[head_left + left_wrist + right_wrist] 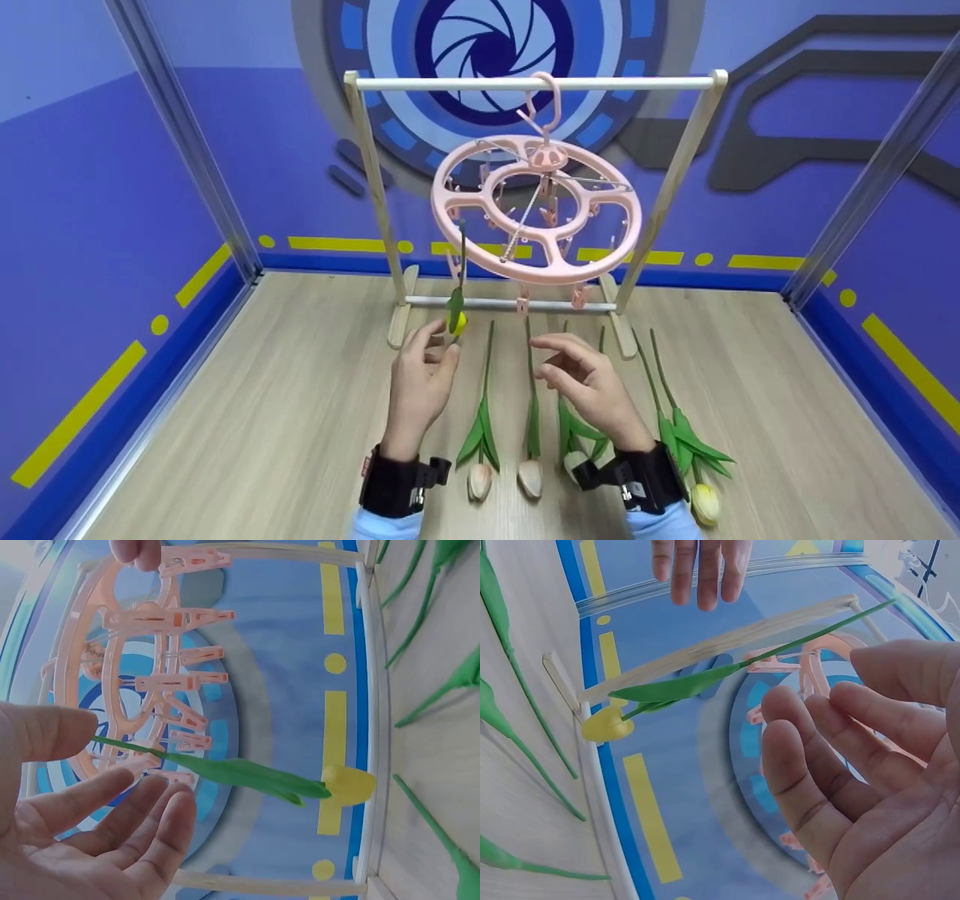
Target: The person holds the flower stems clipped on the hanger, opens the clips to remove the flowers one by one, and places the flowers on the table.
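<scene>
A yellow tulip (pixel 460 324) hangs head down at the left rim of the pink round clip hanger (pixel 559 271), its stem passing beside a clip (pixel 772 662). My left hand (pixel 421 379) is right beside the bloom in the head view, fingers loosely bent and gripping nothing. In the right wrist view, its fingers (pixel 700 570) are apart from the tulip. My right hand (pixel 592 386) hovers over the tulips on the table, fingers relaxed with nothing between them. In the left wrist view, the green leaf (pixel 244 774) and stem show beyond my left hand.
The hanger hooks over the top bar (pixel 450 84) of a wooden rack (pixel 671 180). On the table (pixel 300 420) lie several more tulips, including a pale pink tulip (pixel 480 480), another pale tulip (pixel 530 478) and a yellowish tulip (pixel 705 502). Blue panels (pixel 82 225) stand around the table.
</scene>
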A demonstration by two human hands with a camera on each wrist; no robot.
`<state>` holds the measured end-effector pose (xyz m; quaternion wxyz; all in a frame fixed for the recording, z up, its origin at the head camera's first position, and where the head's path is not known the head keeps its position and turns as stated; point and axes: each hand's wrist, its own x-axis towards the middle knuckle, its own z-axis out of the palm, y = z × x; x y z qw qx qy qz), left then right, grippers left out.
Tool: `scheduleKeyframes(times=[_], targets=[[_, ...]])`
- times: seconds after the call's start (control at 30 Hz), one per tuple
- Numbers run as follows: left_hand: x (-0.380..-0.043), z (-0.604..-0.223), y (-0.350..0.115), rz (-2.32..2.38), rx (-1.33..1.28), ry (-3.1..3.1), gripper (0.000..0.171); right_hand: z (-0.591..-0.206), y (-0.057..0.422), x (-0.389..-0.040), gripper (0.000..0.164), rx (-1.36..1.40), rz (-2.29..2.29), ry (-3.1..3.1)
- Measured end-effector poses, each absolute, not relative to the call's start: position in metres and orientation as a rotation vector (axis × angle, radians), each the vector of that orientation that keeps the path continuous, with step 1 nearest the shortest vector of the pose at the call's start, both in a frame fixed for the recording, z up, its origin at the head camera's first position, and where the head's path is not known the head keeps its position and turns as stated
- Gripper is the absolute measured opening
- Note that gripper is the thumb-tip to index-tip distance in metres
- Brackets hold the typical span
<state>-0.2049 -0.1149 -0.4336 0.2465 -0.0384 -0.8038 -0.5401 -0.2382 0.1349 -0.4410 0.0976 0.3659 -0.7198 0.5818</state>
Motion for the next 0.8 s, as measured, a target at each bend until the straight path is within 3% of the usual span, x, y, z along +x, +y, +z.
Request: scheduleKeyframes(times=[0.8], targets=[[-0.263, -0.415, -0.099, -1.46, -0.041, -2.122, 0.06, -0.439, 0.132, -0.243, 0.04, 0.98, 1.783, -2.053]])
